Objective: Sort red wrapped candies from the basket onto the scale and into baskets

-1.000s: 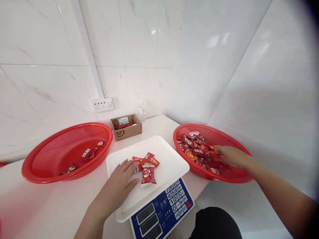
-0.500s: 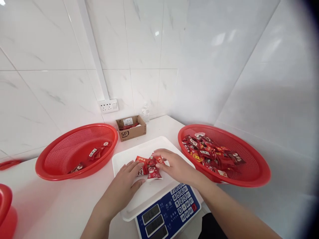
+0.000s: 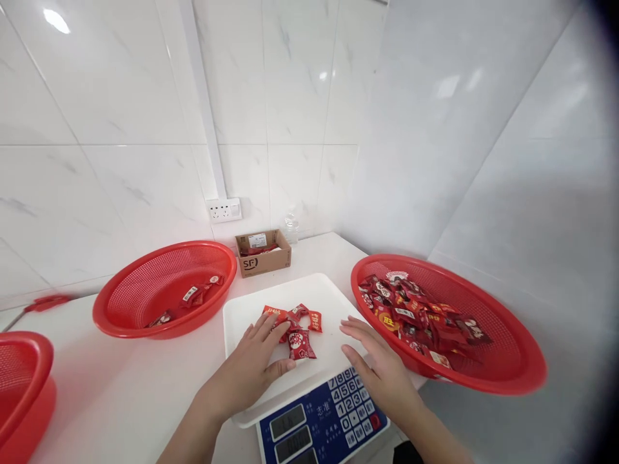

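Several small red snack packets [image 3: 300, 345] lie bunched together on the white tray [image 3: 314, 290] of a digital scale [image 3: 324, 419]. My left hand [image 3: 254, 364] reaches over the packets' left side with fingers spread; its fingertips overlap them, though I cannot tell how firmly they touch. Some of the packets are hidden beneath those fingers. My right hand [image 3: 380, 367] is open, with nothing in it, above the tray's right edge and beside the scale's keypad. A gap of bare tray separates it from the packets.
At right stands a red basket [image 3: 520, 361] heaped with red packets. Another red basket [image 3: 104, 316] at left holds a few packets. A cardboard box [image 3: 268, 263] and a clear plastic bottle [image 3: 291, 227] stand at the wall. One more red basket [image 3: 41, 354] shows at far left.
My right hand has let go of the packets and moved right, away from them. My left hand stays over the packets. The camera view has shifted slightly.
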`<state>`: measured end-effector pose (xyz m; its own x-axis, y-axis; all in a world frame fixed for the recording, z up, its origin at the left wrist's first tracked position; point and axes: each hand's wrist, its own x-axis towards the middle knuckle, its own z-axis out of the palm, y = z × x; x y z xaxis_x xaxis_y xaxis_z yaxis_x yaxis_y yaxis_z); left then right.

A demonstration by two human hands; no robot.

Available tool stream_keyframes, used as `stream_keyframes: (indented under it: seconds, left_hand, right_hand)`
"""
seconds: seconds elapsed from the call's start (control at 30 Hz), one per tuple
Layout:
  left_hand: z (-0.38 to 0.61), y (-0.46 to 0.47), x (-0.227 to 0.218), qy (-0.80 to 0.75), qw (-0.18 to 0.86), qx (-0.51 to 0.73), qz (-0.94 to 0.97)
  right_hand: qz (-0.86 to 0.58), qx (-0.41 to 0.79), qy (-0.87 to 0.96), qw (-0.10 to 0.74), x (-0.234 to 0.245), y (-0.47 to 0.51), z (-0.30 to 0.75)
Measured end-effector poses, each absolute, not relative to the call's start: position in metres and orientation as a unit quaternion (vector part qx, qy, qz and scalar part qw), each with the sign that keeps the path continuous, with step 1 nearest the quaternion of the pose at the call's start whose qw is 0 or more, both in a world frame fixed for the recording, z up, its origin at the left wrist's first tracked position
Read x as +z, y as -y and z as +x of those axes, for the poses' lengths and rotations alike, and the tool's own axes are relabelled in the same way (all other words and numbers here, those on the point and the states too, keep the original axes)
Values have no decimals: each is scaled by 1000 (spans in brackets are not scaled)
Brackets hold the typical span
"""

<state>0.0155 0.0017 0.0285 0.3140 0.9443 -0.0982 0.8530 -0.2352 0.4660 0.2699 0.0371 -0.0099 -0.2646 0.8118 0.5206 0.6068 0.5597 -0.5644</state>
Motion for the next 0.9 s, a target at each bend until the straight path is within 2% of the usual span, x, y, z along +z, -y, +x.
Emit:
stream_keyframes:
  seconds: [0.17, 0.33, 0.53, 0.9]
  left_hand:
    - [32, -12, 40, -624, 225, 98, 742]
    - [51, -34, 48, -671, 221, 88, 702]
    - [75, -49, 39, -664, 181, 21, 725]
    - [56, -59, 49, -517, 161, 24, 841]
  right_hand:
    - [-446, 40, 757, 475, -28, -24, 307]
    - [-480, -20, 718, 504, -28, -17, 339]
    - [-552, 4, 688, 471, -24, -21, 362]
    - [-592, 47, 695, 404, -14, -32, 384]
